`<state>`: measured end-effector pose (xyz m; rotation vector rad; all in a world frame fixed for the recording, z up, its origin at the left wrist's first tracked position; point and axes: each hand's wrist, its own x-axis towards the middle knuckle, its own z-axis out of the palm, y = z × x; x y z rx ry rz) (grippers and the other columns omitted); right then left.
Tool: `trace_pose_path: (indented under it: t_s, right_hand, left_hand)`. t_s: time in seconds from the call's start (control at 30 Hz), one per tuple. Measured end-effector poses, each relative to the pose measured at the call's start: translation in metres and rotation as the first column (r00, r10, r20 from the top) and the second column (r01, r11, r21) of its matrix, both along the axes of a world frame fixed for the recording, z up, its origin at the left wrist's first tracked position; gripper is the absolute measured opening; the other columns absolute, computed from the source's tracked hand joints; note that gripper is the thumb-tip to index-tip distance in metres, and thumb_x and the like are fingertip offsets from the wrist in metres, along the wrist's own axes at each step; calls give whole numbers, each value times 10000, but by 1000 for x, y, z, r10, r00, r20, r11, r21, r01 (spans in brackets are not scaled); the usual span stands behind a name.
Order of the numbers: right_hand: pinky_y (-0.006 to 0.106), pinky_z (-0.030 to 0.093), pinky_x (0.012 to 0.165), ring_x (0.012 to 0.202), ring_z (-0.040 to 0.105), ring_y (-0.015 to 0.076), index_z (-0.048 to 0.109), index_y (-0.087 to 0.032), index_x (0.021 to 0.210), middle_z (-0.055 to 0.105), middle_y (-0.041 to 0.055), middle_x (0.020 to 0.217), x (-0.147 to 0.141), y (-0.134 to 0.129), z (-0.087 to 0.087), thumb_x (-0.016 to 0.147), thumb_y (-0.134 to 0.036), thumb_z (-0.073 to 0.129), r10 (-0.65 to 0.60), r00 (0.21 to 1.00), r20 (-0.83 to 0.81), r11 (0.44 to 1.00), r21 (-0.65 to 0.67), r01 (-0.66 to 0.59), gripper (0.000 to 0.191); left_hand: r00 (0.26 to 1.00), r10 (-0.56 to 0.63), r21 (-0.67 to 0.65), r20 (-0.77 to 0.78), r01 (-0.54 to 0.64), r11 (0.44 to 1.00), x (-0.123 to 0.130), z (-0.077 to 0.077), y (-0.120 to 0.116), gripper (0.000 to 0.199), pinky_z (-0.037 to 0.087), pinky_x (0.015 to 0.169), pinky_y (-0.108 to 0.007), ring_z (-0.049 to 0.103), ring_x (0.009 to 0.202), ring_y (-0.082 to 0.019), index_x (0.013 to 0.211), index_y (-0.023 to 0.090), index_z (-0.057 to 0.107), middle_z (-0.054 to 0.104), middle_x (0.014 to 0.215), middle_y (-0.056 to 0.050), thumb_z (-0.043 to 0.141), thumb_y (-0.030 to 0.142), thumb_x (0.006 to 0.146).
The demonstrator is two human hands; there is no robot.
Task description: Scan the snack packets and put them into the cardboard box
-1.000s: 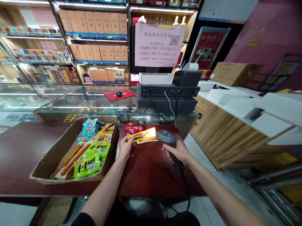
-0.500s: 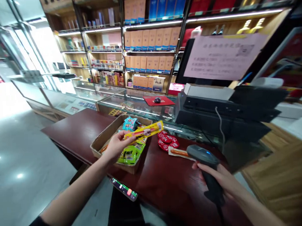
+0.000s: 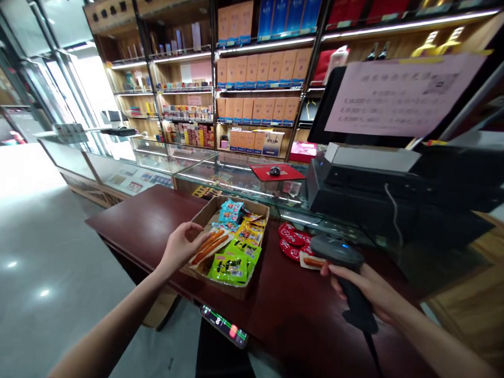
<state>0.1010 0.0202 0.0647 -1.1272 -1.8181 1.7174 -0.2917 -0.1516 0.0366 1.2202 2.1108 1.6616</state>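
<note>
My left hand (image 3: 182, 246) is at the left side of a cardboard box (image 3: 238, 291), its thumb and fingertips closed at the edge of a sausage pack (image 3: 210, 247) in the box. Beside that pack lie green packets (image 3: 234, 265), yellow packets (image 3: 250, 232) and blue packets (image 3: 230, 210). My right hand (image 3: 365, 287) is wrapped round the handle of a black barcode scanner (image 3: 338, 251), whose head points left. Under the scanner's tip another sausage pack (image 3: 311, 261) lies on the table, next to red round packets (image 3: 294, 240).
A phone (image 3: 223, 325) lies at the front edge of the dark red table (image 3: 140, 216). Behind are a glass counter, a mouse (image 3: 275, 170) on a red mat, and a monitor with a pink paper (image 3: 402, 96). Shelves of boxes stand behind.
The long yellow packet is no longer in my left hand, which has moved down to the sausage pack in the box. My right hand still holds the scanner. The view has shifted slightly.
</note>
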Motion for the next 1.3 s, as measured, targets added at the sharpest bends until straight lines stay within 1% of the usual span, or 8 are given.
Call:
trace_pose_path:
  t_s: [0.13, 0.33, 0.53, 0.67, 0.83, 1.0, 1.1, 1.3]
  right_hand:
    - [248, 406, 447, 459, 511, 122, 678, -138, 830, 566, -4, 542, 12, -1, 5, 730, -581, 697, -57, 998, 35, 998, 21, 57, 454]
    - [223, 390, 435, 449, 507, 106, 678, -132, 818, 564, -9, 522, 53, 5, -3, 723, -561, 718, -199, 980, 17, 979, 38, 198, 441]
    - [217, 381, 432, 422, 506, 101, 665, -136, 801, 573, -17, 488, 97, 4, -12, 744, -542, 698, -286, 958, 24, 956, 79, 283, 411]
    - [214, 370, 411, 399, 486, 95, 646, -148, 768, 552, -30, 464, 116, -4, -13, 711, -546, 697, -367, 927, 74, 929, 83, 361, 406]
    - [218, 380, 419, 401, 478, 88, 613, -151, 756, 558, -33, 467, 124, -18, -19, 693, -506, 698, -420, 904, 80, 907, 73, 415, 370]
    - [222, 385, 425, 411, 501, 96, 580, -163, 768, 567, -30, 472, 122, -26, -25, 695, -474, 678, -425, 902, 71, 905, 53, 422, 333]
    - [216, 379, 412, 397, 486, 91, 552, -177, 766, 560, -39, 467, 119, -27, -28, 689, -468, 675, -426, 902, 68, 904, 60, 423, 325]
    - [205, 361, 381, 361, 458, 84, 491, -211, 751, 530, -66, 441, 116, -28, -34, 700, -438, 674, -440, 893, 92, 894, 141, 426, 296]
  left_hand:
    - [992, -118, 90, -48, 122, 988, 39, 15, 17, 292, 530, 866, -337, 672, 884, -205, 848, 193, 686, 712, 919, -60, 761, 436, 706]
    - [905, -402, 173, -141, 423, 890, 148, 32, 51, 153, 510, 892, -331, 646, 933, -185, 885, 198, 658, 687, 953, -48, 696, 323, 807]
    - [761, -579, -41, -291, 595, 803, 220, -9, 114, 254, 489, 923, -347, 622, 1006, -212, 1053, 226, 663, 653, 1068, -66, 694, 243, 801]
    - [677, -587, -299, -444, 506, 809, 236, -59, 166, 432, 429, 1016, -416, 560, 1153, -282, 1187, 180, 635, 608, 1216, -135, 713, 200, 763]
    - [633, -542, -323, -552, 437, 839, 237, -103, 197, 372, 360, 1064, -469, 461, 1290, -312, 1194, 220, 657, 595, 1304, -118, 673, 275, 827]
    - [599, -532, -248, -598, 494, 834, 232, -113, 199, 297, 385, 1027, -437, 546, 1196, -277, 1176, 219, 672, 637, 1263, -111, 592, 279, 896]
    - [653, -507, -176, -562, 504, 845, 231, -112, 200, 263, 425, 960, -410, 595, 1092, -267, 1118, 194, 695, 696, 1105, -117, 535, 283, 929]
    - [879, -471, 55, -78, 475, 878, 228, -107, 199, 287, 481, 722, -271, 645, 751, -181, 899, 180, 743, 736, 843, -48, 604, 427, 858]
